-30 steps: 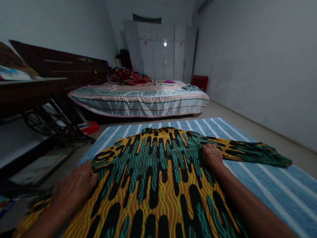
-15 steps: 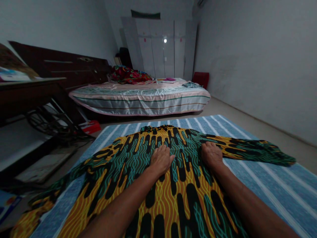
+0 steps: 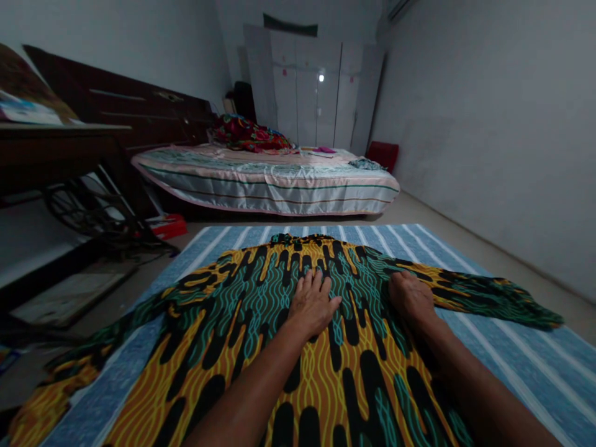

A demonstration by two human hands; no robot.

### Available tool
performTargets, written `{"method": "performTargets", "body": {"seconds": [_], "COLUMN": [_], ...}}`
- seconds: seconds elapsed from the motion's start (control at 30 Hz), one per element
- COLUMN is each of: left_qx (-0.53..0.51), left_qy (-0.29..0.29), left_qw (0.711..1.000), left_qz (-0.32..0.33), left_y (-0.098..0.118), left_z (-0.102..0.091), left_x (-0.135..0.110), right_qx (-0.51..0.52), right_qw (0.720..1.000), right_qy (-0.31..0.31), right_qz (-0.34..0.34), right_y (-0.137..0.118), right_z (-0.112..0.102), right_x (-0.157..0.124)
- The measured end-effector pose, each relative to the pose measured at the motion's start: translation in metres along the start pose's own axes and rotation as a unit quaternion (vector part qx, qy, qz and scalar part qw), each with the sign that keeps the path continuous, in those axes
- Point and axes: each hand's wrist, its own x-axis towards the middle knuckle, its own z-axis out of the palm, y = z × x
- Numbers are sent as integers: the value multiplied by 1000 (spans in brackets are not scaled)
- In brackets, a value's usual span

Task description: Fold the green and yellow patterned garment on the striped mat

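A patterned shirt [image 3: 242, 323] in orange, black and teal lies spread flat on a blue striped sheet [image 3: 526, 360]. My left hand [image 3: 313, 304] rests palm down on the middle of the shirt, fingers stretched out. My right hand [image 3: 410, 297] presses on the shirt near its right shoulder, where the right sleeve [image 3: 493, 295] stretches out to the right; its fingers are curled into the cloth. The left sleeve [image 3: 69, 379] trails off toward the lower left.
A low mattress [image 3: 265, 183] with striped bedding and a heap of red cloth [image 3: 249, 133] lies beyond the sheet. A dark table with a treadle frame [image 3: 79, 205] stands at left. White wardrobes [image 3: 311, 93] line the back wall. A red box [image 3: 168, 225] sits on the floor.
My left hand left the shirt's left edge and came to its middle, where it now lies flat a little farther forward. The right hand stayed near the right shoulder.
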Motion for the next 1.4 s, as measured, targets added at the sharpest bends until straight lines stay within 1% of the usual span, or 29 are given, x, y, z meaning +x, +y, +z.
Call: {"method": "performTargets", "body": {"seconds": [0.07, 0.1, 0.17, 0.23, 0.27, 0.3, 0.33, 0.37, 0.43, 0.53, 0.63, 0.7, 0.8, 0.83, 0.87, 0.97, 1.13, 1.27, 1.33, 1.4], "left_qx": [-17, -24, -30, -28, -26, -24, -23, -24, -31, -45, -51, -52, -46, -44, -42, -42, -45, -49, -48, -46], "left_qy": [2, 5, 12, 19, 21, 22, 22, 22, 17, 5, 6, 13, 27, 31, 34, 35, 31, 35, 40, 41], "left_qw": [1000, 1000, 999, 999, 999, 999, 999, 999, 999, 999, 999, 999, 999, 999, 999, 999, 998, 998, 998, 998], "left_qz": [5, 8, 14, 17, 17, 15, 13, 10, 3, -3, -5, -4, -3, -2, -2, 1, 7, 1, 1, 3], "left_y": [-1, -1, -2, -3, -3, -4, -4, -4, -3, -2, -1, -1, -2, -2, -2, -2, -2, 0, 1, 1], "left_z": [2, 2, 4, 5, 6, 6, 7, 7, 7, 6, 6, 7, 9, 9, 10, 10, 12, 12, 12, 14], "left_x": [0, -1, -1, -2, -2, -3, -3, -3, -3, -3, -2, -3, -3, -3, -3, -3, -2, -3, -3, -4], "right_qx": [27, 53, 127, 203, 229, 247, 253, 249, 213, 156, 135, 134, 138, 135, 130, 110, 82, 69, 70, 72], "right_qw": [1000, 998, 988, 960, 946, 937, 934, 937, 954, 976, 983, 981, 966, 964, 967, 981, 994, 993, 989, 988], "right_qy": [15, 18, -3, -46, -64, -75, -80, -79, -67, -56, -52, -50, -52, -53, -53, -53, -53, -97, -121, -128], "right_qz": [2, -15, -91, -186, -218, -235, -240, -234, -199, -142, -113, -133, -211, -221, -215, -149, -58, 21, 40, 45], "right_y": [-2, -7, -24, -48, -60, -71, -79, -84, -85, -70, -63, -68, -82, -85, -87, -84, -62, -45, -41, -38], "right_z": [-11, -15, -20, -19, -16, -11, -6, 0, 11, 22, 24, 23, 23, 23, 23, 25, 28, 34, 37, 38], "right_x": [2, 3, 5, 8, 10, 12, 16, 20, 31, 47, 54, 52, 49, 51, 54, 72, 104, 120, 125, 129]}}
